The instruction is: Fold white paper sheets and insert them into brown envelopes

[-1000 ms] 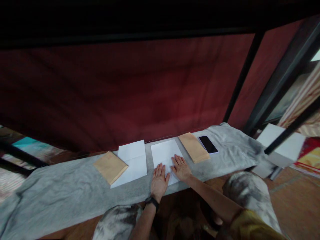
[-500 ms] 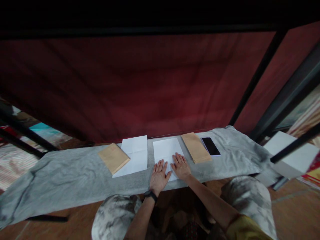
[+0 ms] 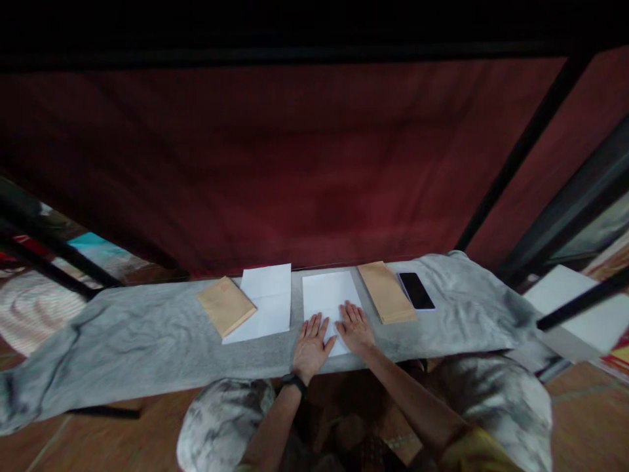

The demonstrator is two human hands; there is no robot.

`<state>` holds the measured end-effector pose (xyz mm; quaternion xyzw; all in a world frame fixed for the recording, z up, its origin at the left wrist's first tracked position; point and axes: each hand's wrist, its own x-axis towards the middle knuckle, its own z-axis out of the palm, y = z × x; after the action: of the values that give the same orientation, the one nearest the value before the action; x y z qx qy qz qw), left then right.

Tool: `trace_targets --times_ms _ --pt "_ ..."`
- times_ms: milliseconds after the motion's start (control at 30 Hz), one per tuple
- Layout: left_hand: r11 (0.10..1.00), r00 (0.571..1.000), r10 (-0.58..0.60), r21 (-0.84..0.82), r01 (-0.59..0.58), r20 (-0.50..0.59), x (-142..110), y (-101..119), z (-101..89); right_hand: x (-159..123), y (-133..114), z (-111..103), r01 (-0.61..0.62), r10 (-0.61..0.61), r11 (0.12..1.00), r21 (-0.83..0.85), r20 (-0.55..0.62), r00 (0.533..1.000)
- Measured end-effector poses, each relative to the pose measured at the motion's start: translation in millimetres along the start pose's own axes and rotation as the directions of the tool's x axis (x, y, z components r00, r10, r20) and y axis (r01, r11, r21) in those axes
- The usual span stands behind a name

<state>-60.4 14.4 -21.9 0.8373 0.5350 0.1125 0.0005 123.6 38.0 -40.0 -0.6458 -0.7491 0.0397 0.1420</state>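
Lying flat: left hand [image 3: 311,347], right hand [image 3: 356,332], fingers straight, gripping nothing.
Middle sheet [image 3: 329,294]: laid out, seemingly unfolded.
Other sheet [image 3: 269,298]: untouched, brown envelope [image 3: 227,305] overlapping.

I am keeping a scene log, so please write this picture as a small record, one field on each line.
Left hand: palm down on the near left part of a white rectangular paper sheet
Right hand: palm down on the same sheet
To their left: a flat brown paper packet, overlapping a second white paper sheet
To their right: a long brown paper packet, then a rectangular phone with black screen
Underneath: a soft grey cloth
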Motion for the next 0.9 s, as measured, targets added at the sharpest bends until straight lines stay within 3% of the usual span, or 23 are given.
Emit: trace_targets --times_ms 167,400,533,900 --pt "1.000 1.000 0.001 0.013 -0.001 -0.005 -0.2 -0.1 -0.3 -0.8 -6.5 0.8 -0.017 0.017 0.999 0.028 0.011 1.000" --pt "0.997 0.999 0.037 0.075 -0.034 -0.035 -2.1 1.2 -4.3 -28.4 -22.8 5.7 0.138 -0.135 0.990 0.020 -0.124 0.983" --pt "0.996 0.997 0.037 0.088 -0.030 -0.073 -5.8 3.0 -2.8 -42.5 -8.7 1.5 0.154 -0.156 0.988 -0.027 -0.211 0.965" --pt "0.975 0.963 -0.190 0.075 0.207 -0.190 -28.6 8.5 10.4 -65.9 29.2 1.0 0.138 -0.176 0.979 -0.147 -0.288 0.942"
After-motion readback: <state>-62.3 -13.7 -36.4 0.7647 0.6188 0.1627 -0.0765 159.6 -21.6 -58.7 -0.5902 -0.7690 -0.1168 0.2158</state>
